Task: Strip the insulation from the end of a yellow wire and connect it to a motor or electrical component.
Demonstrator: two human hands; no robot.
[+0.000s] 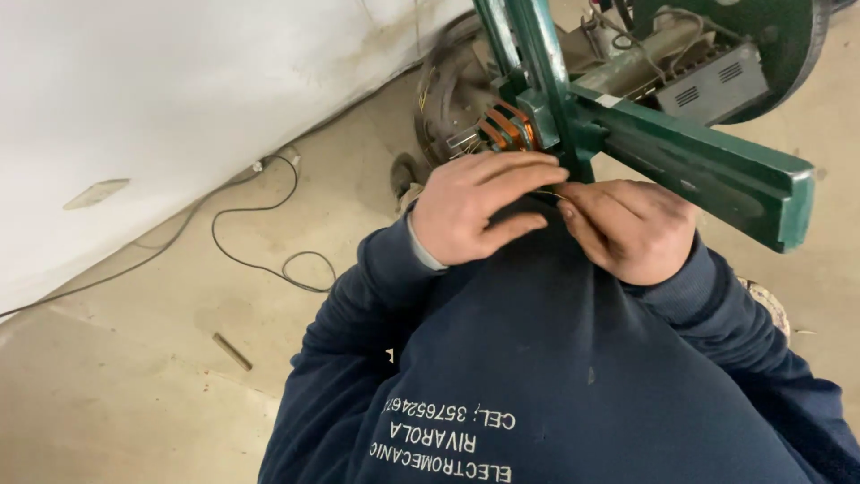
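Thin copper-coloured wire (548,194) pinched between 2 hands below the green steel frame (690,161).
Wire runs left-right; left hand (479,211) and right hand (627,229) fingertips closed on it, equally near.

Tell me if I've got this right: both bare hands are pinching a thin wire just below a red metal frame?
Not quite: the metal frame is green, not red. The head view shows the left hand and right hand pinching a thin wire just below it.

The green metal arm (708,161) and copper coils (506,125) crowd the hands from above. Bare floor (116,394) lies open leftward, crossed only by a black cable (260,211).
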